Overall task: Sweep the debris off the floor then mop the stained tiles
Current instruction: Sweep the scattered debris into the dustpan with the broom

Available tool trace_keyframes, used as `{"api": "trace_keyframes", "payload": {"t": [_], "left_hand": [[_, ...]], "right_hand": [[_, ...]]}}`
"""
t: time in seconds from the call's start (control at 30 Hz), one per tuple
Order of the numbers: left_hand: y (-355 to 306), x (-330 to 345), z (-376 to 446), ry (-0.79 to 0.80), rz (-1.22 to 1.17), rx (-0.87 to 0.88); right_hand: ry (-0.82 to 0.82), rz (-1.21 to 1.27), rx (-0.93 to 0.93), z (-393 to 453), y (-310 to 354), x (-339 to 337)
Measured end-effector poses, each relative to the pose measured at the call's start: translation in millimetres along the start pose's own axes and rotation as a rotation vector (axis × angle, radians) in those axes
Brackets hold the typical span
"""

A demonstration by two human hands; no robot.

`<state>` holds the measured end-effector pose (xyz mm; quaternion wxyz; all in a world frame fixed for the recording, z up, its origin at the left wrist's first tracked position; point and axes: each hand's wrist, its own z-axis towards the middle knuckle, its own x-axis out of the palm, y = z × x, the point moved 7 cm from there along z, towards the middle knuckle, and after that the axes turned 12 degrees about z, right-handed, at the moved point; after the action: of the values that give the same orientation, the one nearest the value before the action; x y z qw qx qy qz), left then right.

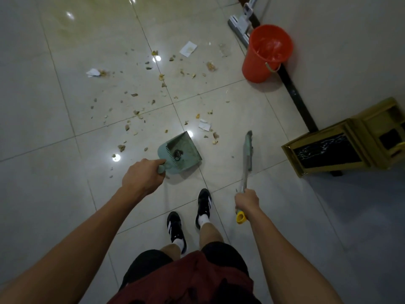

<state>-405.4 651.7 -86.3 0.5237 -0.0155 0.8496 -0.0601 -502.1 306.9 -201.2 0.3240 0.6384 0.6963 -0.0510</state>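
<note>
My left hand [143, 175] grips the handle of a green dustpan [183, 151], which sits on the glossy tile floor [54, 139] with a dark clump inside it. My right hand [246, 200] grips the handle of a small broom [247, 150], near its yellow end cap [240, 217]. The broom head points away from me, to the right of the dustpan. Several bits of debris [140, 116] and torn paper scraps [188, 48] lie scattered on the tiles ahead of the pan. A yellowish stain [68, 25] spreads over the far tiles.
An orange bucket [266, 54] stands at the wall on the right, with a flat mop [240, 24] leaning behind it. A gold-framed low stand [341, 145] sits by the wall at right. My feet [188, 218] are just behind the dustpan.
</note>
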Motion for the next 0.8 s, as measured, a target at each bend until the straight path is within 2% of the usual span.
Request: {"api": "trace_keyframes", "payload": {"t": [0.17, 0.47, 0.63, 0.8], "left_hand": [[-20, -8, 23, 0.014, -0.006, -0.062], [-16, -13, 31, 0.003, -0.023, -0.185], [5, -11, 9, 0.0, -0.051, -0.305], [30, -1, -23, 0.005, -0.078, -0.427]], "right_hand": [[0.093, 0.01, 0.088, 32, 24, -12], [0.286, 0.173, 0.024, 61, 112, 43], [0.404, 0.079, -0.038, 40, 175, 68], [0.53, -0.001, -0.053, 18, 205, 101]]}}
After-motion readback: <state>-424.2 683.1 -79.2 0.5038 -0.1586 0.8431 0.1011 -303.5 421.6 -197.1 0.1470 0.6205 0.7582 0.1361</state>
